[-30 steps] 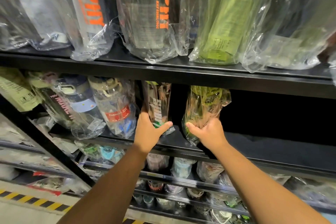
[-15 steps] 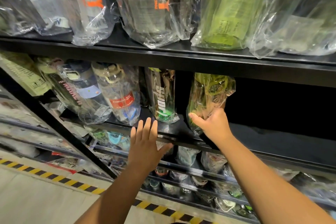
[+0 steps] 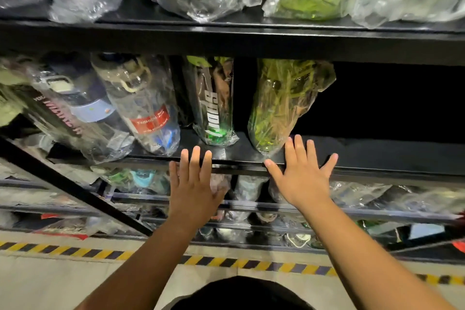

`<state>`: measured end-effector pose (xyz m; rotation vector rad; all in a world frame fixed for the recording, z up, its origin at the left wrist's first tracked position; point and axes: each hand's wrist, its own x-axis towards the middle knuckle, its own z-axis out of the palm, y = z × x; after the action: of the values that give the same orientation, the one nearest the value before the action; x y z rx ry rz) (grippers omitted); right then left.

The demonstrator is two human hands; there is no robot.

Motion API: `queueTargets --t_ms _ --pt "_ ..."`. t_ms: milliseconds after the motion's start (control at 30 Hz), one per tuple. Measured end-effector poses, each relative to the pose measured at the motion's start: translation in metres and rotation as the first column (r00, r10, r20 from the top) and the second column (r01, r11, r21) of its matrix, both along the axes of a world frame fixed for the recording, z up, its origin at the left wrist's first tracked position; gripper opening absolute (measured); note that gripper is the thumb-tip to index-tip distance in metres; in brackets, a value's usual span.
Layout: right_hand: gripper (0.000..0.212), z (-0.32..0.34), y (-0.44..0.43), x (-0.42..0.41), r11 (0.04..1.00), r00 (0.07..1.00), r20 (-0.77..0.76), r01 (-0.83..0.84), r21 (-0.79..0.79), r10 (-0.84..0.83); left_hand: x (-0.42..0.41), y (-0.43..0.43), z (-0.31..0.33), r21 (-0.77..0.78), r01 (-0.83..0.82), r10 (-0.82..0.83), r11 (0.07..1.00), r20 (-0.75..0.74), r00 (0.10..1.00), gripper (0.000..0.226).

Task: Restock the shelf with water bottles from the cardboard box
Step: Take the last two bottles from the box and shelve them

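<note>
At the front edge of the middle shelf, the right hand has let go of the green bagged bottle, standing at the lip beside the dark bottle; it and the left hand spread straight fingers, holding nothing. Below, striped hazard tape crosses the pale floor.

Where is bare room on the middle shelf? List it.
Free: the middle shelf right of the green bagged bottle. Narrow gap between it and the black sport bottle. Crowded: left of that, the red-label bottle and others lean together.
</note>
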<state>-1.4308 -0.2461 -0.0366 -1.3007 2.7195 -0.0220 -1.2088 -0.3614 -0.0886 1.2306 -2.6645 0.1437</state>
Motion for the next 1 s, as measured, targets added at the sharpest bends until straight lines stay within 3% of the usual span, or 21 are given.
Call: queueTargets --t_ms 267,533,733,1000 --pt "0.100 -0.015 0.023 0.056 0.984 0.984 -0.006 0.176 0.025 -0.176 0.031 -0.019 -0.010 -0.022 0.297 -0.297 0.955 -0.077 0.952 0.093" --pt "0.100 -0.042 0.086 0.130 0.898 0.903 0.074 0.407 0.167 -0.423 0.060 -0.005 -0.008 0.048 0.360 -0.362 0.932 0.173 0.916 0.088" --pt "0.098 -0.076 0.196 0.212 0.711 0.734 0.034 0.644 0.282 -0.678 0.065 0.035 -0.052 0.328 0.575 -0.651 0.749 0.206 0.731 0.088" --pt "0.094 -0.109 0.336 0.329 0.423 0.415 0.108 0.822 0.381 -0.903 0.054 0.147 -0.057 0.346 0.787 -0.858 0.511 0.253 0.446 0.087"
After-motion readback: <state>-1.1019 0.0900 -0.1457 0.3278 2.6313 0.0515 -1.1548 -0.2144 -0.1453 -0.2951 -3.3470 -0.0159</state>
